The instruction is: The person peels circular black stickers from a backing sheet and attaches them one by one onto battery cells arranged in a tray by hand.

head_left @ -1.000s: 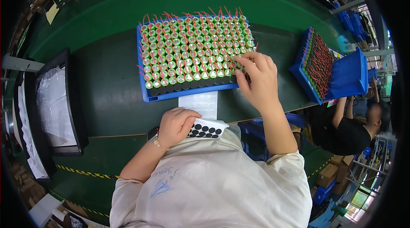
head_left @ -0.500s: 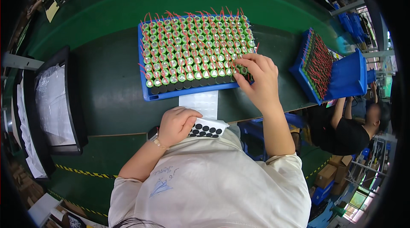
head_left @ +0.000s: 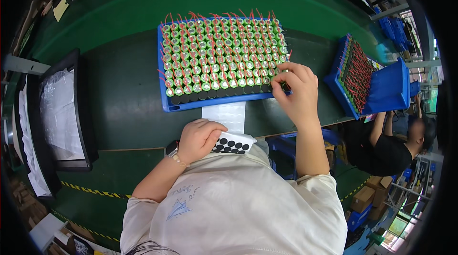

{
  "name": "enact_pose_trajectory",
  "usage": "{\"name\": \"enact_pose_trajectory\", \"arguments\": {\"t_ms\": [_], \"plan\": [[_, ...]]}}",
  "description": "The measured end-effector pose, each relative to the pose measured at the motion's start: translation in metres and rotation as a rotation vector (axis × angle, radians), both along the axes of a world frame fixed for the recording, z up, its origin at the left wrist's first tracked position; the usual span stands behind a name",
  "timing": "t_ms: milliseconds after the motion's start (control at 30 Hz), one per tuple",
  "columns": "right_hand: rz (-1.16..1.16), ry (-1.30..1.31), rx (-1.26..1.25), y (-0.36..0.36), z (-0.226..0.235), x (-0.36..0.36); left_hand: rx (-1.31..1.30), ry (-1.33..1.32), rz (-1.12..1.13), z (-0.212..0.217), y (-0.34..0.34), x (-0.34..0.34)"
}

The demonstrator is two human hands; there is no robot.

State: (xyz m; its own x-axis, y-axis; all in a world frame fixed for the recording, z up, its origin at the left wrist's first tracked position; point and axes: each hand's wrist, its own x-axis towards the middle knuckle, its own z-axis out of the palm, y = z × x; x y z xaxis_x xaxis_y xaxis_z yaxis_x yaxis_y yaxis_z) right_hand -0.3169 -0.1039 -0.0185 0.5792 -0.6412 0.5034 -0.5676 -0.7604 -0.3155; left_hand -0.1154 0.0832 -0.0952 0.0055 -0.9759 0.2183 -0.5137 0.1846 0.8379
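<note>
A blue tray (head_left: 177, 106) on the green table holds several rows of green-topped battery cells (head_left: 219, 57) with red wires; its front row shows bare black tops. My right hand (head_left: 296, 90) rests at the tray's near right corner, fingertips pinched on a cell top there. My left hand (head_left: 200, 138) lies at the table's near edge, holding a white sheet of round black stickers (head_left: 232, 144). A white backing strip (head_left: 225, 114) runs from the sheet toward the tray.
A black tray with white sheets (head_left: 59, 111) sits at the left. A second blue tray of wired cells (head_left: 357, 76) stands tilted against a blue bin (head_left: 391, 85) at the right. Another person (head_left: 389, 147) in black works lower right.
My right hand has shifted slightly along the tray's near right corner. The left hand stays on the sticker sheet.
</note>
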Motion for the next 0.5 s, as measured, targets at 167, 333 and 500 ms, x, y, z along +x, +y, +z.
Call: {"name": "enact_pose_trajectory", "arguments": {"t_ms": [167, 333, 500], "plan": [[0.104, 0.044, -0.118, 0.002, -0.007, -0.017, 0.003, -0.002, -0.011, 0.0, -0.001, -0.001], [0.131, 0.063, -0.194, 0.006, -0.008, -0.018, -0.006, -0.01, -0.002, 0.0, -0.001, 0.0], [0.153, -0.007, -0.024, 0.007, 0.017, -0.005, -0.003, -0.013, -0.002, 0.001, -0.001, 0.0]]}}
